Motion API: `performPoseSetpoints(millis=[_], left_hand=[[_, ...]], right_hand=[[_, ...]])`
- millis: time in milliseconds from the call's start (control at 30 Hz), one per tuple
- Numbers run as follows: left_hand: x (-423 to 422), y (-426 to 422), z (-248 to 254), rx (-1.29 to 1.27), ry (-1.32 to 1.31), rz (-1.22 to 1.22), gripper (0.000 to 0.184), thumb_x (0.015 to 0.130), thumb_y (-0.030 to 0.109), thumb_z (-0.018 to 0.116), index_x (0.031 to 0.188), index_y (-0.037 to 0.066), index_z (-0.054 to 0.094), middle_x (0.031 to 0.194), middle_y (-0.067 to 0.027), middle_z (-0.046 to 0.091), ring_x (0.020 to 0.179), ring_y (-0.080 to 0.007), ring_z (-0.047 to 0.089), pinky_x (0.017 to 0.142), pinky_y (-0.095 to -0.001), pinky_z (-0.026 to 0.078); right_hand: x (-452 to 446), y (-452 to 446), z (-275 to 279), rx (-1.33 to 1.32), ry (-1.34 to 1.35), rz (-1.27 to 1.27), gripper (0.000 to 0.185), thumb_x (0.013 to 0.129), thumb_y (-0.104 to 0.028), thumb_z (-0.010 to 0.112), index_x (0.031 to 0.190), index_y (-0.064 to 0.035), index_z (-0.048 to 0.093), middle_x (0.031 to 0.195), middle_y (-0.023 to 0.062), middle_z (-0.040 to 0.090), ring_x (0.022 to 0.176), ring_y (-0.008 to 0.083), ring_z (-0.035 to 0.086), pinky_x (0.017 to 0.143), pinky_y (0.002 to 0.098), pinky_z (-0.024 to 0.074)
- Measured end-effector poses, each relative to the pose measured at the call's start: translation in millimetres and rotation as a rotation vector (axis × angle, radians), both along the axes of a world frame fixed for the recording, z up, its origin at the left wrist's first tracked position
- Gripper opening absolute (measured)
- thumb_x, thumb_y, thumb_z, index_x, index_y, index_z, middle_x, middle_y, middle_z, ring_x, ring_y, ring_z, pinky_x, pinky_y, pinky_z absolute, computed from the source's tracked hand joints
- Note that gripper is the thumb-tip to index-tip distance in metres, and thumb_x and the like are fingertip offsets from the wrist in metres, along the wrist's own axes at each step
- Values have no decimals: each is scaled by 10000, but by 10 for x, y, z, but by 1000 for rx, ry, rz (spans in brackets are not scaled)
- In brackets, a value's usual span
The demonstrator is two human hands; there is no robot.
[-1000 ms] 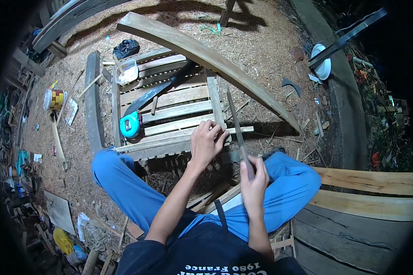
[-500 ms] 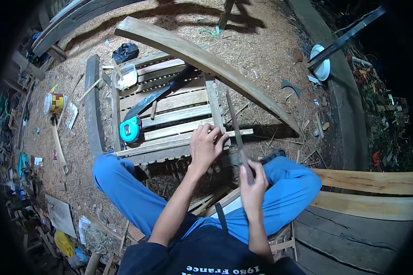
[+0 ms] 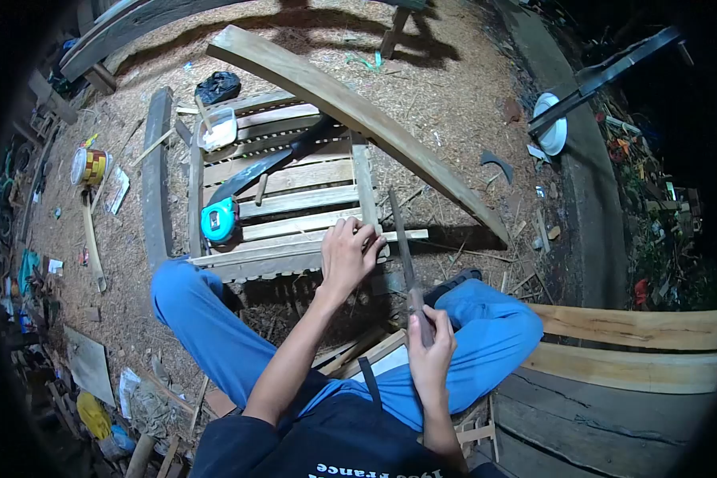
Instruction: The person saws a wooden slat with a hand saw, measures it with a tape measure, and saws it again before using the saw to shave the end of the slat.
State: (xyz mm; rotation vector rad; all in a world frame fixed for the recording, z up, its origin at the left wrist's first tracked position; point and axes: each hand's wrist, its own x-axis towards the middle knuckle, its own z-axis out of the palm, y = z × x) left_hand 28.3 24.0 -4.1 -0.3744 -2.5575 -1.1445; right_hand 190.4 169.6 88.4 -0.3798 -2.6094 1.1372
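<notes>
My left hand (image 3: 348, 256) presses a thin wooden strip (image 3: 283, 249) down along the near edge of the slatted wooden frame (image 3: 362, 177). The strip's right end sticks out past the frame. In my right hand (image 3: 430, 344) is the handle of a long thin blade (image 3: 402, 239), which points away from me and crosses the strip just right of my left hand. Whether it is a saw or a knife is too small to tell. On the slats lie a teal tape measure (image 3: 218, 221), a large dark blade (image 3: 255, 174) and a white tub (image 3: 217, 131).
A long curved beam (image 3: 358, 119) slants above the frame's far right corner. Another dark beam (image 3: 158, 179) lies left of the frame. Pale planks (image 3: 637, 327) extend at the right. A white bowl (image 3: 550, 125), a black bag (image 3: 218, 86) and a patterned can (image 3: 90, 166) are farther out.
The blade and my right hand have shifted slightly toward me. My left hand stays on the strip. The whole view has moved a little, with most things slightly farther left.
</notes>
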Motion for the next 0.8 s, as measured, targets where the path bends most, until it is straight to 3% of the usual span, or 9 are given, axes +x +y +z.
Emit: performPoseSetpoints(millis=[167, 300, 500, 567, 633, 700, 800], left_hand=[[30, -21, 21, -43, 7, -7, 248, 906, 326, 828, 907, 98, 732, 938, -85, 655, 904, -299, 630, 787, -447, 480], [28, -22, 19, -27, -1, -11, 239, 906, 315, 829, 900, 97, 733, 929, -79, 653, 900, -294, 631, 771, -445, 479], [-17, -47, -7, -42, 13, 1, 244, 915, 316, 825, 897, 91, 731, 916, -85, 639, 894, -300, 623, 771, -447, 470], [-9, -30, 5, -22, 0, -14, 264, 931, 327, 819, 886, 83, 728, 907, -86, 633, 892, -302, 619, 773, -446, 469], [-25, -15, 30, -29, 18, -2, 266, 930, 332, 820, 890, 85, 731, 905, -88, 634, 895, -303, 619, 777, -449, 471], [4, -19, 25, -53, -23, -13, 255, 929, 329, 821, 900, 90, 738, 908, -90, 635, 900, -304, 621, 785, -446, 477], [8, -13, 7, -42, 12, -15, 246, 911, 323, 825, 906, 94, 733, 912, -97, 639, 900, -306, 624, 775, -451, 481]], right_hand=[[-412, -162, -179, -18, 36, -28, 195, 1022, -121, 699, 1162, 14, 681, 1071, 231, 696, 981, 450, 686, 863, 499, 543], [84, -106, -34, -4, 6, -16, 197, 1013, -106, 712, 1158, 21, 672, 1054, 235, 678, 977, 453, 686, 858, 510, 543], [41, -167, 39, 33, -10, -43, 197, 1012, -118, 711, 1147, 19, 671, 1059, 231, 682, 976, 448, 686, 848, 504, 540], [73, -80, 94, -7, -49, -23, 220, 1017, -121, 720, 1149, 47, 669, 1060, 229, 717, 976, 368, 721, 883, 446, 553], [134, -47, 167, 4, -20, 0, 214, 1017, -115, 721, 1152, 44, 671, 1044, 227, 717, 961, 364, 721, 882, 437, 553], [162, -70, 188, -7, -38, -9, 171, 1022, -120, 698, 1136, 7, 688, 1050, 227, 696, 975, 442, 678, 871, 512, 527], [-299, -127, -40, -46, -1, -14, 167, 1037, -129, 680, 1152, -7, 682, 1057, 231, 692, 963, 447, 671, 863, 520, 523]])
